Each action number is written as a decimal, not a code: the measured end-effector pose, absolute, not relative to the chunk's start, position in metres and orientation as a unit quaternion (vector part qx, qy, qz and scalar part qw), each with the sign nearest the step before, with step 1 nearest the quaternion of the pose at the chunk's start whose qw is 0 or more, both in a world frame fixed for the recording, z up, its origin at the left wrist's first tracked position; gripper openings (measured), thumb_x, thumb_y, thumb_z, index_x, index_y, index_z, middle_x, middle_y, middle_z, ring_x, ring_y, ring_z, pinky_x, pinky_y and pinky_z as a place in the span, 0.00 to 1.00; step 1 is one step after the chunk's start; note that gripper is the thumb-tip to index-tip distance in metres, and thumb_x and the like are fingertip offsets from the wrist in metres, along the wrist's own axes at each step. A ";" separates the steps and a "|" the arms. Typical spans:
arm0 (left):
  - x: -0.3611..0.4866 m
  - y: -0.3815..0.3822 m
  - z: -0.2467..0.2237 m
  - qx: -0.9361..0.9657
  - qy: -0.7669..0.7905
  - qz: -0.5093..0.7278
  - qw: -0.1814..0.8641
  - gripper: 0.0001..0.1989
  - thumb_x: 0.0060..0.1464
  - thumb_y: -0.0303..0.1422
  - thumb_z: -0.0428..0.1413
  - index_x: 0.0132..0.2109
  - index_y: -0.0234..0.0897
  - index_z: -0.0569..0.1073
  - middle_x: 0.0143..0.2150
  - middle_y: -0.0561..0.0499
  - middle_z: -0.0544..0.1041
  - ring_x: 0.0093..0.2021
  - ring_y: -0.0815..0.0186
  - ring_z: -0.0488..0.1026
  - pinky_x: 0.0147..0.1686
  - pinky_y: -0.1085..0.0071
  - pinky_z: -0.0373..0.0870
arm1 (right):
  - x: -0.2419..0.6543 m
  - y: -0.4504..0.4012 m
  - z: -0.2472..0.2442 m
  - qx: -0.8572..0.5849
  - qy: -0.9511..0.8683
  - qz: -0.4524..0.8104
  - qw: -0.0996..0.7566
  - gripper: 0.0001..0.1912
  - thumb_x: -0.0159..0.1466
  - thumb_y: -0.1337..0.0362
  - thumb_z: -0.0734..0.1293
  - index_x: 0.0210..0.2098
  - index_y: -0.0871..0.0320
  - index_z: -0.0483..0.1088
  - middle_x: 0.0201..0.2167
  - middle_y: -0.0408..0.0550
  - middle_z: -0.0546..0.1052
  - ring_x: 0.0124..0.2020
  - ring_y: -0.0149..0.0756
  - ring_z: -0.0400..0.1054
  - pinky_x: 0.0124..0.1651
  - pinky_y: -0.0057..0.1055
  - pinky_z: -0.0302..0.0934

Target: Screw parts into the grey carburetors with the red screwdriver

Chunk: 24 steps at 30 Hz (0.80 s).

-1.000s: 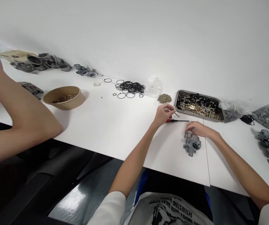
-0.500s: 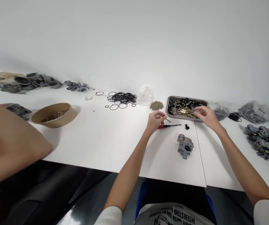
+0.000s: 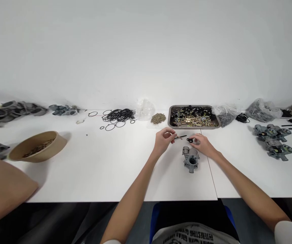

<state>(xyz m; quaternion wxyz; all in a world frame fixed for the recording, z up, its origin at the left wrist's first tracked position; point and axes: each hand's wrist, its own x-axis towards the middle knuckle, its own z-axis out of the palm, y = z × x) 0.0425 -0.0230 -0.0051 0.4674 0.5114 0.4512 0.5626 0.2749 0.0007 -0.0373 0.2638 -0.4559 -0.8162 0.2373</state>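
While pinching a thin rod [image 3: 179, 137] in the left hand [image 3: 164, 139] and touching a black part [image 3: 189, 140] with the half-curled right hand [image 3: 202, 143] (gripped or not, unclear), press lightly.

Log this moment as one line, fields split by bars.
left hand: pinching thin rod | right hand: touching small black part | carburetor: on white table | metal tray: beyond hands
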 end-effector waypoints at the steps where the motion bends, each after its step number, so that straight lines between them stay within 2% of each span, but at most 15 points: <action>1: 0.047 -0.025 -0.005 0.517 0.447 0.561 0.467 0.17 0.42 0.42 0.67 0.31 0.35 0.72 0.20 0.55 0.72 0.19 0.71 0.69 0.21 0.73 0.68 | 0.272 -0.002 -0.036 -0.440 -0.820 0.250 0.268 0.10 0.62 0.64 0.69 0.43 0.56 0.76 0.40 0.50 0.77 0.35 0.37 0.69 0.42 0.37 0.67; 6: 0.064 -0.035 -0.011 0.553 0.444 0.550 0.440 0.13 0.47 0.40 0.65 0.33 0.36 0.73 0.21 0.55 0.72 0.20 0.72 0.70 0.23 0.74 0.68 | 0.265 -0.011 -0.025 -0.388 -0.816 0.304 0.303 0.09 0.61 0.63 0.70 0.42 0.54 0.76 0.38 0.49 0.77 0.34 0.36 0.67 0.41 0.37 0.66; 14: 0.071 -0.036 -0.025 0.679 0.424 0.524 0.291 0.07 0.55 0.37 0.60 0.36 0.38 0.79 0.36 0.48 0.76 0.30 0.70 0.73 0.29 0.73 0.73 | 0.260 -0.021 -0.007 -0.390 -0.788 0.330 0.344 0.09 0.60 0.63 0.70 0.40 0.54 0.78 0.35 0.48 0.75 0.33 0.36 0.65 0.37 0.35 0.62; 17: 0.070 -0.041 -0.018 0.731 0.399 0.491 0.256 0.08 0.59 0.35 0.57 0.40 0.39 0.80 0.42 0.46 0.75 0.32 0.70 0.73 0.29 0.72 0.74 | 0.258 -0.025 -0.002 -0.403 -0.764 0.338 0.373 0.07 0.58 0.63 0.71 0.37 0.54 0.78 0.33 0.47 0.75 0.33 0.36 0.65 0.36 0.35 0.61; 20: 0.068 -0.048 -0.004 0.794 0.385 0.422 0.209 0.12 0.59 0.31 0.56 0.48 0.43 0.79 0.48 0.44 0.73 0.38 0.66 0.74 0.36 0.67 0.77 | 0.256 -0.027 0.001 -0.426 -0.721 0.370 0.403 0.06 0.56 0.61 0.73 0.33 0.56 0.77 0.30 0.46 0.75 0.31 0.35 0.64 0.35 0.34 0.59; 22: 0.068 -0.052 0.004 0.823 0.388 0.378 0.170 0.16 0.58 0.28 0.55 0.53 0.45 0.77 0.51 0.43 0.72 0.40 0.63 0.75 0.39 0.64 0.78 | 0.256 -0.028 0.003 -0.438 -0.682 0.409 0.420 0.10 0.54 0.58 0.75 0.30 0.57 0.75 0.27 0.45 0.74 0.29 0.34 0.63 0.33 0.33 0.57; 24: 0.071 -0.054 0.010 0.831 0.391 0.368 0.145 0.17 0.60 0.27 0.53 0.54 0.44 0.76 0.49 0.43 0.73 0.40 0.63 0.76 0.39 0.63 0.78 | 0.257 -0.028 0.005 -0.434 -0.654 0.447 0.428 0.15 0.52 0.54 0.76 0.29 0.58 0.73 0.25 0.44 0.73 0.27 0.33 0.62 0.31 0.32 0.57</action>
